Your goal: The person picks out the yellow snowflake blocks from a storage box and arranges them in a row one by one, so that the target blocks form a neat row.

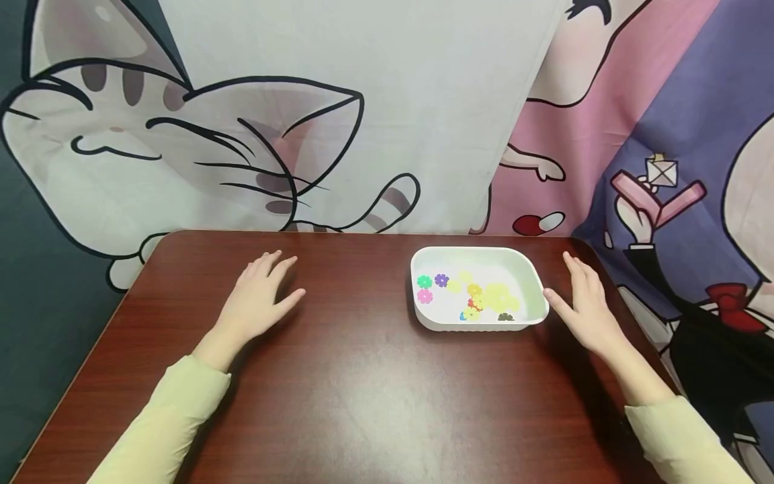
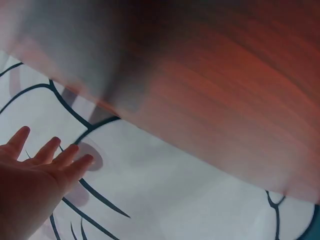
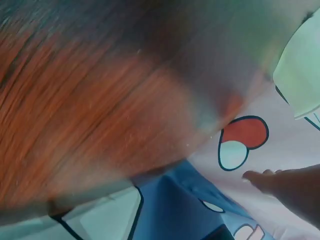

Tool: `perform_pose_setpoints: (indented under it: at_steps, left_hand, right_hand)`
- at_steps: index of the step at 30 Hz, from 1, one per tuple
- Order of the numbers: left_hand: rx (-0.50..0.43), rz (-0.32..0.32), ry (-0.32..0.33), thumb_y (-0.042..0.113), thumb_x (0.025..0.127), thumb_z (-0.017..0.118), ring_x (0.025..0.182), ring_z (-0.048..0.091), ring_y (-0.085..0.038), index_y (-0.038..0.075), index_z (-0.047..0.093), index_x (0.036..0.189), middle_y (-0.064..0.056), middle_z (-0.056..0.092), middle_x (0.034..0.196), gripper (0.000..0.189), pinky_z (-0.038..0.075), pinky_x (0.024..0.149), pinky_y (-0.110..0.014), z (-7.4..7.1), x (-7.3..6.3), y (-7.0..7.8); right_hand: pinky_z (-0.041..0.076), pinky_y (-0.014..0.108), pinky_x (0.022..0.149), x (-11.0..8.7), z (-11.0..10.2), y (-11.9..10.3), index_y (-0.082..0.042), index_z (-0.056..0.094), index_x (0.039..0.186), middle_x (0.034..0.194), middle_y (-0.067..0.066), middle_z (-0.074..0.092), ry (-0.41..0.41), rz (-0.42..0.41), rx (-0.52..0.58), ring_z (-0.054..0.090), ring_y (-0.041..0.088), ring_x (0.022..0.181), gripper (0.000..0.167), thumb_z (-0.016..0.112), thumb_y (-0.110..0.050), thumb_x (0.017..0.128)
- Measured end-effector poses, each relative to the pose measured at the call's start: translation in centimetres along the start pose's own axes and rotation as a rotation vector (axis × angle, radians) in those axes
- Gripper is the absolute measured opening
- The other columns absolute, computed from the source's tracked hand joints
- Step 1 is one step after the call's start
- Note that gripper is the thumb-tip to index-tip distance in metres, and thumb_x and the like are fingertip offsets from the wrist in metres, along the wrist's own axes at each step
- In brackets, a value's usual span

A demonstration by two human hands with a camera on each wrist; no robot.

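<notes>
- White fabric backdrop w/ black-outlined cartoon cat [image 1: 423, 67]: behind table.
- Reddish-brown wood-grain table [image 1: 351, 383]: below both hands.
- White rounded-rect. tray [image 1: 447, 325]: on table, R of centre, twd far edge, btwn hands.
- L hand [image 1: 256, 292]: spread, thumb out, well apart fr. tray.
- R hand [image 1: 583, 309]: spread, thumb tip by tray's R rim, contact unclear.
- Small multicol. flower-shaped pcs [image 1: 496, 296]: in tray.

Room to pass over tbl [image 1: 357, 376] btwn L hand [image 1: 256, 292] & tray [image 1: 484, 258], which blocks R hand's [image 1: 586, 309] way inward.
</notes>
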State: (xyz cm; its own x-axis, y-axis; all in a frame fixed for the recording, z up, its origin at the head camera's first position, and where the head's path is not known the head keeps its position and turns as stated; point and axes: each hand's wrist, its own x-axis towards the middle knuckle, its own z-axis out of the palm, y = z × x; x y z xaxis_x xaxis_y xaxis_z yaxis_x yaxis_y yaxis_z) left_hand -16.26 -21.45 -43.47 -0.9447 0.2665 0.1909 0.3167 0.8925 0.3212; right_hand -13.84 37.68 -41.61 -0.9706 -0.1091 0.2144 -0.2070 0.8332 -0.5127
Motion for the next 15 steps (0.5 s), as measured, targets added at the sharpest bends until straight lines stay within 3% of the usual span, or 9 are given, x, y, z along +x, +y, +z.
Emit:
perform_pose_setpoints:
  at_steps: [7, 9, 12, 14, 15]
  left_hand:
    - [-0.139, 0.026, -0.029, 0.033, 0.103, 0.067, 0.15, 0.041, -0.045, 0.003, 0.053, 0.152, -0.025, 0.047, 0.161, 0.059, 0.032, 0.125, -0.062, 1.3, 1.9, 1.3]
    - [-0.175, 0.032, -0.044, 0.032, 0.103, 0.067, 0.151, 0.042, -0.043, 0.004, 0.054, 0.15, -0.023, 0.048, 0.16, 0.056, 0.033, 0.125, -0.061, 1.6, 2.4, 1.7]
    - [-0.212, 0.049, -0.063, 0.031, 0.103, 0.067, 0.149, 0.044, -0.041, 0.005, 0.057, 0.147, -0.02, 0.051, 0.158, 0.052, 0.035, 0.124, -0.059, 1.9, 3.1, 2.6]
    - [-0.234, 0.064, -0.067, 0.03, 0.103, 0.067, 0.148, 0.047, -0.039, 0.005, 0.059, 0.146, -0.018, 0.054, 0.155, 0.05, 0.037, 0.124, -0.057, 2.0, 3.7, 3.2]
    - [-0.25, 0.073, -0.066, 0.03, 0.103, 0.067, 0.147, 0.048, -0.038, 0.005, 0.06, 0.145, -0.018, 0.055, 0.154, 0.048, 0.037, 0.124, -0.057, 2.1, 3.9, 3.5]
  right_hand:
    - [0.017, 0.079, 0.121, 0.9, 0.6, 0.3, 0.0, 0.019, 0.168, 0.164, 0.04, 0.025, -0.001, 0.01, 0.146, 0.021, 0.059, 0.151, 0.076, 0.056, -0.027, 0.108]
    - [0.021, 0.073, 0.124, 1.2, 0.8, 0.3, 0.002, 0.02, 0.167, 0.162, 0.04, 0.028, -0.009, 0.028, 0.189, 0.025, 0.059, 0.15, 0.073, 0.055, -0.025, 0.109]
    - [0.032, 0.038, 0.128, 1.6, 1.2, 0.3, 0.004, 0.021, 0.166, 0.159, 0.042, 0.032, -0.025, 0.063, 0.268, 0.032, 0.06, 0.147, 0.069, 0.053, -0.021, 0.11]
    - [0.033, 0.012, 0.117, 1.8, 1.4, 0.3, 0.004, 0.02, 0.166, 0.159, 0.042, 0.033, -0.046, 0.102, 0.322, 0.035, 0.059, 0.146, 0.066, 0.049, -0.02, 0.112]
    - [0.032, 0.006, 0.111, 1.9, 1.5, 0.3, 0.004, 0.019, 0.166, 0.159, 0.042, 0.033, -0.056, 0.122, 0.354, 0.036, 0.056, 0.147, 0.066, 0.048, -0.021, 0.112]
